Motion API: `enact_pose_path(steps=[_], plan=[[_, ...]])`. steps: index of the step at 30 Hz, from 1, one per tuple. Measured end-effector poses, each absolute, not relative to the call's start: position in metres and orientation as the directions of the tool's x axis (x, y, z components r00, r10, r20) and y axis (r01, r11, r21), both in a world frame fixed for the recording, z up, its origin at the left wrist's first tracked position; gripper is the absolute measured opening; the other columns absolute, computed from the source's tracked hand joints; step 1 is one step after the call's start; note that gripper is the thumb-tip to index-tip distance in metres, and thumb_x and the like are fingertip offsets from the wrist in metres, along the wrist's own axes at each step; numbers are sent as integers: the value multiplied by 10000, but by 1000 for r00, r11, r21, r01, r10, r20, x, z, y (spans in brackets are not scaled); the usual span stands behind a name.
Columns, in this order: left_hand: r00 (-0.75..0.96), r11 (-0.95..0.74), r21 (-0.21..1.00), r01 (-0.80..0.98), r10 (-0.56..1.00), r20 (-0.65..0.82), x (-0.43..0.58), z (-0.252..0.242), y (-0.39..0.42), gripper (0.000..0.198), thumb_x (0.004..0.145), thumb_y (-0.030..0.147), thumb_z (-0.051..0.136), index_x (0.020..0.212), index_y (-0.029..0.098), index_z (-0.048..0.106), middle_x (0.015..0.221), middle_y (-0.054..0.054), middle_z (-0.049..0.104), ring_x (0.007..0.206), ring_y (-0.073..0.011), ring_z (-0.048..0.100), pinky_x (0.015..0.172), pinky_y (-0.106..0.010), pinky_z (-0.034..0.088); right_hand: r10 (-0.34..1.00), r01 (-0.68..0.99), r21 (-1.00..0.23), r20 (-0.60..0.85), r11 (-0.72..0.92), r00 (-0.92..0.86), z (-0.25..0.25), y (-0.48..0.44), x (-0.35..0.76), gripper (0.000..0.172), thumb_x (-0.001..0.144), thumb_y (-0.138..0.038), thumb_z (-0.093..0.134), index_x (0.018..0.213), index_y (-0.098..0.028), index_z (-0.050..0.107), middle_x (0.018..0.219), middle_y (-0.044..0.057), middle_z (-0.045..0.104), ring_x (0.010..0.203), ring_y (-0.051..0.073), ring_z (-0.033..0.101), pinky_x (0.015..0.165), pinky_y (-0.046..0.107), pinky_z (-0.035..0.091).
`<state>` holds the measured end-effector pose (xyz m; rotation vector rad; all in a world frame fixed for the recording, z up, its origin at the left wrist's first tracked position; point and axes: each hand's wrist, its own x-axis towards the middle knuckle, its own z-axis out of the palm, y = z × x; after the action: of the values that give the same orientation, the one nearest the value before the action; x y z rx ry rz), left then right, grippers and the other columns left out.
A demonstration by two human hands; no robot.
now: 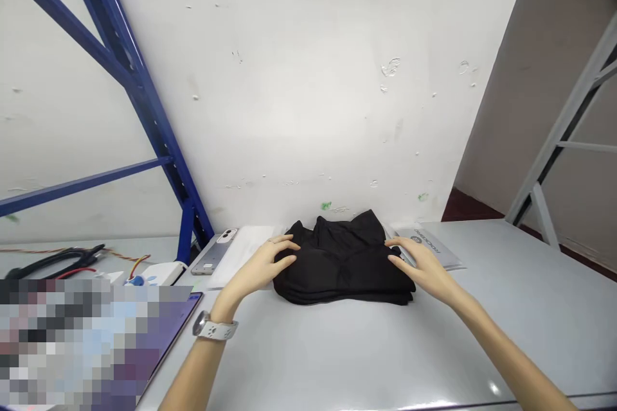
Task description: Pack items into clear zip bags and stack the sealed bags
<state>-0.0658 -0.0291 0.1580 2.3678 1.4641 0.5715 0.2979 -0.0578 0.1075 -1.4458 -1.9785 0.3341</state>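
Observation:
A stack of folded black garments (pixel 344 270) lies on the grey table (pixel 347 353) near the white wall, with uneven fabric edges rising at its back. My left hand (pixel 267 263) rests at the stack's left side, fingers apart, a ring on one finger and a watch with a white strap on the wrist. At the right side, my right hand (pixel 419 263) has its fingers apart and its fingertips at the edge of the fabric. Neither hand is gripping the cloth.
Left of the stack are a phone (pixel 214 255) and white sheets (pixel 245 241). A clear printed bag (pixel 429 247) lies behind my right hand. Blue rack posts (pixel 144 96), cables (pixel 62 261) and a partly pixelated screen (pixel 168 327) are at left.

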Motion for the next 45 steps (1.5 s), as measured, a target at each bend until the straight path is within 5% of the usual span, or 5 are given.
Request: enact_pose_path(steps=[5, 12, 21, 38, 45], plan=[[389, -414, 314, 854, 910, 143, -12, 111, -12, 510, 926, 532, 312, 1366, 309, 445, 1507, -21, 313, 1416, -303, 158, 1127, -516, 171, 929, 844, -390, 196, 367, -314, 80, -20, 234, 560, 922, -564, 284, 1430, -332, 320, 1539, -13, 222, 1425, 279, 80, 1123, 504, 152], [282, -277, 161, 947, 959, -11, -6, 71, -7, 668, 845, 687, 338, 1442, 413, 214, 1556, -21, 137, 1394, -429, 59, 1078, -642, 108, 935, 892, -281, 60, 353, -351, 46, -6, 223, 612, 912, -635, 155, 1456, -365, 226, 1551, -51, 146, 1425, 281, 2, 1134, 505, 61], [347, -377, 180, 909, 921, 177, -10, 62, -8, 625, 880, 611, 377, 1441, 355, 274, 1530, -83, 242, 1402, -386, 132, 1068, -651, 154, 852, 883, -343, 512, 320, -110, 65, -3, 276, 356, 905, -279, 363, 1195, -221, 562, 1197, 72, 624, 1125, 234, 552, 1053, 448, 310], [304, -436, 258, 862, 852, 425, -2, 73, -9, 613, 924, 361, 425, 1469, 240, 173, 1502, -101, 309, 1414, -271, 177, 1120, -561, 158, 791, 910, -299, 462, -287, 401, 72, -14, 317, 409, 843, -171, 347, 1135, -171, 632, 807, 141, 691, 703, 289, 646, 613, 392, 454], [170, -443, 278, 853, 737, 654, -1, 86, -14, 829, 847, 285, 550, 1482, 248, 18, 1549, -110, 159, 1417, -308, 138, 1098, -530, 242, 664, 868, -208, 728, 450, -170, 84, -35, 231, 446, 885, -132, 344, 1291, -243, 493, 1271, 75, 579, 1148, 242, 545, 912, 385, 447]])
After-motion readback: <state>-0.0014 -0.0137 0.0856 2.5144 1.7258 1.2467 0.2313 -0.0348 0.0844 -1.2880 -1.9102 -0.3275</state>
